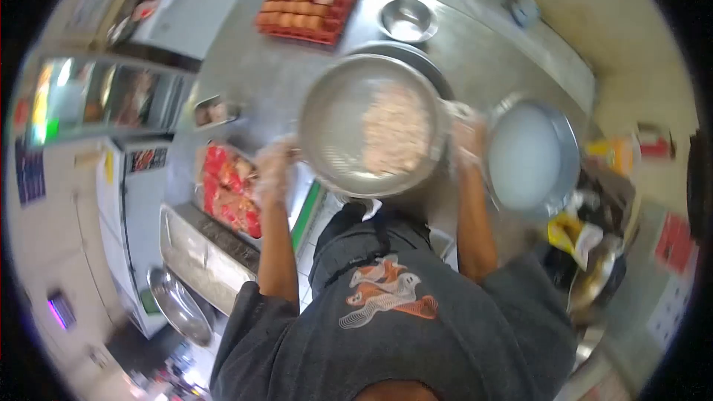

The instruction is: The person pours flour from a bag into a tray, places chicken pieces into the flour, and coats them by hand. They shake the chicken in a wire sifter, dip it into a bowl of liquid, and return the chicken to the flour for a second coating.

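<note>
A wide metal colander, its wall finely dotted, is held up in front of my body. Pale, wet-looking pieces of raw meat lie in its right half; they look like chicken, though blur hides the detail. My left hand, in a clear plastic glove, is closed on the left side of the rim. On the opposite side, my gloved right hand grips by the rim's handle. Another metal bowl shows partly from behind the colander, mostly hidden by it.
To the right stands a large pot of cloudy whitish liquid. Red egg trays with brown eggs and a small steel bowl sit at the back of the steel table. Red-and-tan packages lie left, near a metal tray.
</note>
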The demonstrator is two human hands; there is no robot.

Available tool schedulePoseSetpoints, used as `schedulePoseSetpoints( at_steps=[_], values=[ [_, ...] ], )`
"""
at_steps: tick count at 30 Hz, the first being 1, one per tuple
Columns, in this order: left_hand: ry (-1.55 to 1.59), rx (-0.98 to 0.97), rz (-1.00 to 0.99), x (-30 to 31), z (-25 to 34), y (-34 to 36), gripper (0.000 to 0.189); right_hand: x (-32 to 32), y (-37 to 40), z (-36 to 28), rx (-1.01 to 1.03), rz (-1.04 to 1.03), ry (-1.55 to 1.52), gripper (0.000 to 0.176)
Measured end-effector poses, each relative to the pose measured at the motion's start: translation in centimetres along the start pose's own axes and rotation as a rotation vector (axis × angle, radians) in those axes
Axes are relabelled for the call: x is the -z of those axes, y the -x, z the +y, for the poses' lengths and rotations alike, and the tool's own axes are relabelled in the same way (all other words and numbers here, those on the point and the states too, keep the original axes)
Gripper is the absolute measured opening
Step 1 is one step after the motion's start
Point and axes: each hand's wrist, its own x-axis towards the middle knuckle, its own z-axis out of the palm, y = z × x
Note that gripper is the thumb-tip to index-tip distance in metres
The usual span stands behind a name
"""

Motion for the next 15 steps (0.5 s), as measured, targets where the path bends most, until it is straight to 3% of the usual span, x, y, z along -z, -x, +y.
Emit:
schedulePoseSetpoints(
  at_steps=[1, 3, 4, 6, 7, 9, 10, 11, 14, 15],
  values=[
    [-0.019, 0.036, -0.027, -1.2, -0.4, 0.1, 0.023, -0.9, -0.9, 5.0, -0.031, -0.026, 0.052, 0.023],
    [-0.041, 0.080, -0.036, -3.0, 0.0, 0.9, 0.023, 3.1, 0.4, -8.4, -0.399, 0.058, -0.295, 0.023],
    [-0.097, 0.191, -0.085, -4.1, -0.1, 1.5, 0.023, 3.1, 0.7, -7.9, -0.313, 0.112, -0.148, 0.023],
    [-0.094, 0.130, -0.012, -3.4, -0.2, 0.8, 0.022, 2.1, 0.1, -5.7, -0.118, 0.177, 0.148, 0.024],
    [-0.062, 0.134, -0.016, -3.1, -0.2, 0.6, 0.022, 0.3, 0.8, -4.5, -0.016, 0.119, 0.143, 0.025],
    [-0.029, 0.143, -0.025, -1.7, 0.4, 0.4, 0.021, 1.1, -0.3, -0.8, -0.121, 0.188, 0.015, 0.026],
    [-0.174, 0.146, -0.041, -2.7, 0.6, 1.0, 0.017, 0.8, -1.5, -0.2, -0.155, 0.212, -0.053, 0.026],
    [-0.153, 0.159, -0.024, -3.1, 0.5, 1.7, 0.017, 4.2, 0.0, -10.3, -0.487, 0.030, -0.429, 0.026],
    [-0.151, 0.110, 0.053, -3.6, 0.8, 1.2, 0.018, 2.3, -0.2, -9.2, -0.118, -0.001, 0.042, 0.025],
    [-0.236, 0.074, 0.086, -2.7, 0.9, 1.5, 0.017, 2.5, 0.5, -9.0, -0.152, -0.032, -0.016, 0.024]
  ],
)
